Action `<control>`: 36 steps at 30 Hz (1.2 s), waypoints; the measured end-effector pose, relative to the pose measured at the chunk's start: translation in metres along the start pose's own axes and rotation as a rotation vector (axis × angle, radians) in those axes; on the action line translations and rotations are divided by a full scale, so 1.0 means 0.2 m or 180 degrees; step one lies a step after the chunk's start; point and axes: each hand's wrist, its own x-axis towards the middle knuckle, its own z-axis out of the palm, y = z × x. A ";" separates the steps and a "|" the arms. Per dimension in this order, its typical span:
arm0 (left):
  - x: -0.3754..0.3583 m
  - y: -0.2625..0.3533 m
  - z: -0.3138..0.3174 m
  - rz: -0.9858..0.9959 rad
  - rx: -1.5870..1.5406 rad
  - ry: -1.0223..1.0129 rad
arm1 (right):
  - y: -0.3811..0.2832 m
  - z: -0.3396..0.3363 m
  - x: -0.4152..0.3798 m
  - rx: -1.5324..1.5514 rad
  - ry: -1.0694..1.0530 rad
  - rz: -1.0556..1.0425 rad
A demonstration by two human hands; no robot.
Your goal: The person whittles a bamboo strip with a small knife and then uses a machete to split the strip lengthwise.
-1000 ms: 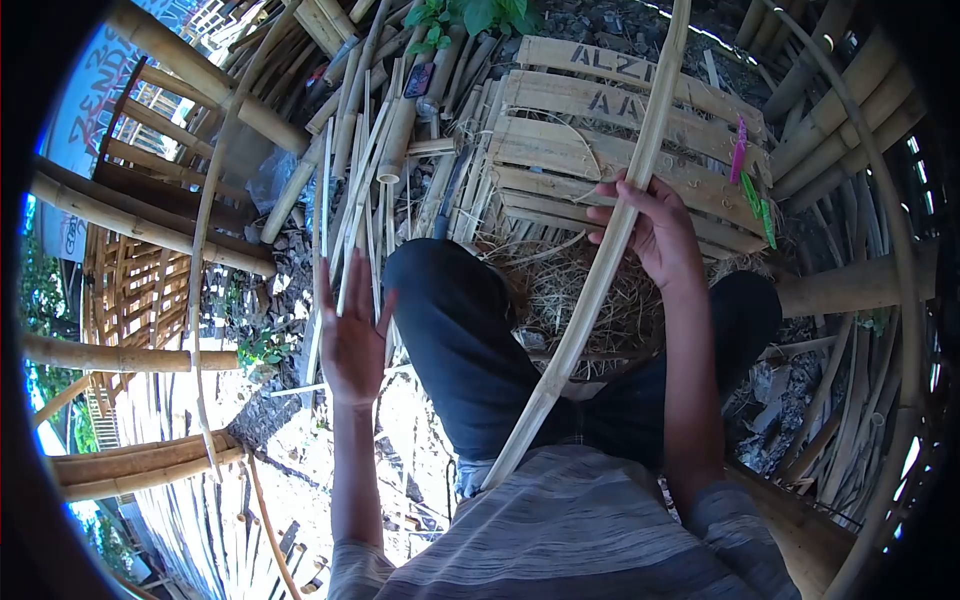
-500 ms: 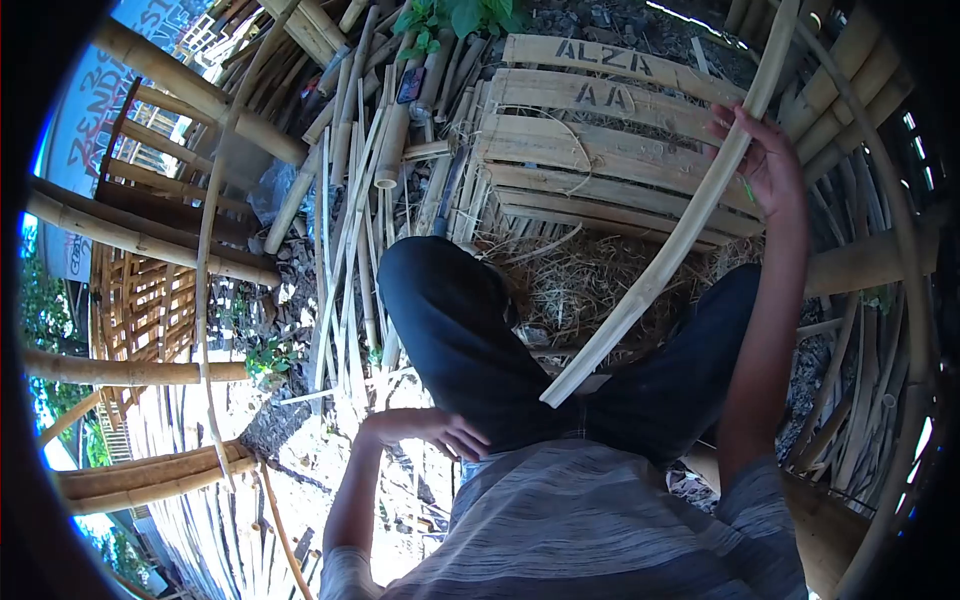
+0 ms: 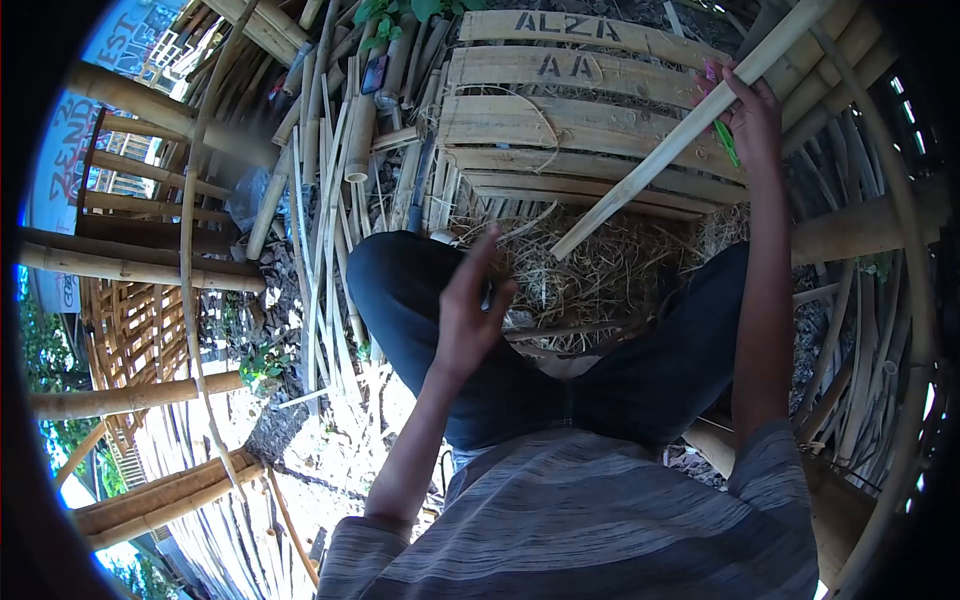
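A long, pale bamboo strip (image 3: pixel 655 165) slants from the upper right down to the shavings in front of my knees. My right hand (image 3: pixel 752 105) is closed around it near its upper end. A thin bright green piece (image 3: pixel 726 143) and a bit of pink show beside those fingers, too small to name. Above my bent right-hand-side-free left knee, my left hand (image 3: pixel 470 312) is raised with nothing in it, its index finger and thumb spread. The strip's lower end stands apart from it. Behind the strip is a slatted bamboo crate (image 3: pixel 510 122) lettered "ALZA AA".
Bamboo shavings (image 3: pixel 590 285) cover the ground between my knees. Loose bamboo strips (image 3: pixel 320 240) and poles lie to the left, with a phone (image 3: pixel 375 74) on them. A bamboo pole (image 3: pixel 140 262) juts in at left; more strips (image 3: pixel 850 400) are stacked at right.
My left hand has risen from beside my thigh to above the knee, its fingers spreading. My right hand has drawn the bamboo strip up and away from my lap.
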 end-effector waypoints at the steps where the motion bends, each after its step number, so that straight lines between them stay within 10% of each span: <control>1: 0.06 0.06 -0.09 -0.0706 -0.1583 0.0278 | 0.01 0.00 -0.01 -0.0043 0.0015 0.0009; 2: 0.11 0.08 -0.16 -0.1393 -0.3169 0.0550 | 0.00 0.00 -0.02 -0.0079 -0.0057 -0.0058; 4: 0.00 -0.10 -0.23 -0.3122 -0.3381 -0.3811 | -0.01 0.01 -0.04 -0.0058 -0.0041 -0.0075; 7: -0.16 -0.08 0.15 -0.3599 -0.0528 -0.4562 | 0.02 0.00 -0.05 -0.0105 0.0024 -0.0079; 9: -0.11 -0.15 0.30 -0.1440 -0.0530 -0.1240 | 0.05 0.02 -0.05 0.0023 -0.0023 -0.0073; 11: 0.17 -0.20 0.40 -0.0394 -0.0651 0.0368 | 0.06 0.05 -0.05 0.0091 -0.0078 -0.0083; 12: 0.19 -0.18 0.41 -0.0349 -0.0667 0.0335 | 0.07 0.06 -0.06 0.0183 -0.0105 -0.0059; 14: 0.17 -0.10 0.42 -0.1881 -0.3888 -0.2542 | 0.09 0.07 -0.07 0.0202 -0.0080 -0.0017; 16: 0.11 0.07 0.51 -0.2091 -0.4756 -0.5156 | 0.08 0.06 -0.07 0.0322 -0.0142 0.0060; 19: 0.02 0.01 0.75 -0.2238 -0.4772 -0.4189 | 0.08 0.08 -0.07 0.0342 -0.0151 0.0037; 21: 0.04 -0.07 0.71 -0.2547 -0.4494 -0.2335 | 0.09 0.08 -0.06 0.0274 -0.0073 -0.0030; 23: 0.05 -0.19 0.65 -0.1006 -0.2239 -0.0018 | 0.12 0.08 -0.11 0.0228 0.0015 0.0012; 29: 0.34 0.05 -0.29 -0.0612 0.1309 0.0778 | 0.13 0.13 -0.08 -0.0208 0.0096 -0.0178; 31: 0.34 -0.02 -0.33 -0.1163 0.4410 0.1175 | 0.15 0.16 -0.08 -0.0275 0.0131 -0.0144; 33: 0.21 -0.23 -0.07 -0.1949 0.5374 -0.1860 | 0.17 0.19 -0.08 -0.0337 0.0160 -0.0131; 36: 0.25 -0.30 0.09 -0.1776 0.2896 -0.3432 | 0.20 0.25 -0.09 -0.0502 0.0114 0.0065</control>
